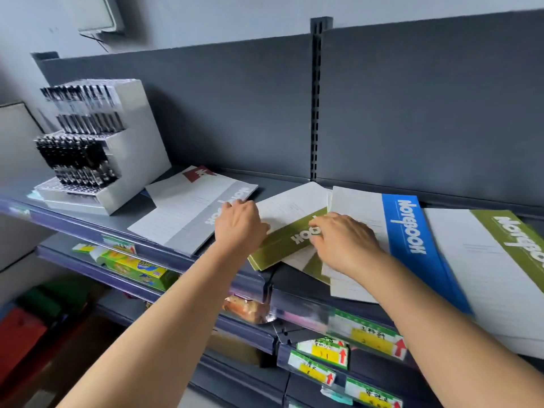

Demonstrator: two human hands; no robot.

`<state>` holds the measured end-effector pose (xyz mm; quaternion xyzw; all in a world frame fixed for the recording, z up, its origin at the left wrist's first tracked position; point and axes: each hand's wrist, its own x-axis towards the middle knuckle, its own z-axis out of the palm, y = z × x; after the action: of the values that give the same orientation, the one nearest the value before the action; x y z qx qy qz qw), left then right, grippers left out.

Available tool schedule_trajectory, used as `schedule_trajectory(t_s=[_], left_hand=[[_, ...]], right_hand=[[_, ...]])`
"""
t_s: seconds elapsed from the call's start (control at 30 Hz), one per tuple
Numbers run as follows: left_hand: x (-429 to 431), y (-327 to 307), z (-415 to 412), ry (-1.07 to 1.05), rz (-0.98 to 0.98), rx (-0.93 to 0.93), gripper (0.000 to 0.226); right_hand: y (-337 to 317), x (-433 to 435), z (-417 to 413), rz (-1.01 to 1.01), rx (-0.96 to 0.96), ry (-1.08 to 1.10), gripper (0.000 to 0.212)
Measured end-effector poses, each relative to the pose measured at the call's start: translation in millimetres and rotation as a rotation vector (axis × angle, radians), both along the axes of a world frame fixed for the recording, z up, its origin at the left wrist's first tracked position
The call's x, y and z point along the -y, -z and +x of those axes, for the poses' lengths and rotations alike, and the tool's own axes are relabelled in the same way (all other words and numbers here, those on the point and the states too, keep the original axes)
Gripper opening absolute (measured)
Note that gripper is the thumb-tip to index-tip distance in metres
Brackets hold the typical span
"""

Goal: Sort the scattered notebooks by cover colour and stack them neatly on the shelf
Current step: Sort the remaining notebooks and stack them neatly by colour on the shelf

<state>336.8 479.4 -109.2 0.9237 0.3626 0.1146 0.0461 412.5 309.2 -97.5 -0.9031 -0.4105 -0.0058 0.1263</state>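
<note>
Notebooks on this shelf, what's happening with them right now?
A person is sorting them. Both the left hand and right hand hold the middle green notebook, which lies skewed at the front of the shelf. A grey notebook, a blue notebook and a second green notebook lie spread out, not yet stacked.
</note>
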Motion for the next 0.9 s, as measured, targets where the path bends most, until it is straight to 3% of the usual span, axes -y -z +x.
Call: schedule_trajectory(t_s=[0.13,0.27,0.4,0.53,0.63,0.8,0.9], left_hand=[[-71.3,-3.2,-42.7,-0.064,-0.012,-0.168,0.029],[-90.5,-12.4,-53.3,0.052,0.074,-0.262,0.023],[-88.2,-19.8,-43.5,0.155,0.132,-0.172,0.013],[-71.6,-25.6,-22.8,0.273,-0.021,0.009,0.023],[-35.8,-25.2,-9.2,0.411,-0.17,0.059,0.025],[-11.3,-17.9,3.9,0.486,-0.248,0.043,0.029],[-24.9,-15.9,2.5,0.452,-0.502,0.057,0.028]], right_hand=[[7.5,-56.7,-26.8,-0.027,-0.085,-0.092,0.037],[11.9,-94.8,-39.1,-0.087,-0.063,-0.1,0.035],[7.8,-108.1,-38.4,-0.057,-0.07,0.0,0.037],[-0.4,-99.8,-30.3,0.2,-0.226,0.145,0.042],[-4.9,-78.6,-21.2,0.282,-0.052,0.277,0.044],[3.5,-47.9,-7.4,0.171,-0.065,0.255,0.046],[12.7,-38.2,-4.4,0.068,-0.102,0.208,0.041]])
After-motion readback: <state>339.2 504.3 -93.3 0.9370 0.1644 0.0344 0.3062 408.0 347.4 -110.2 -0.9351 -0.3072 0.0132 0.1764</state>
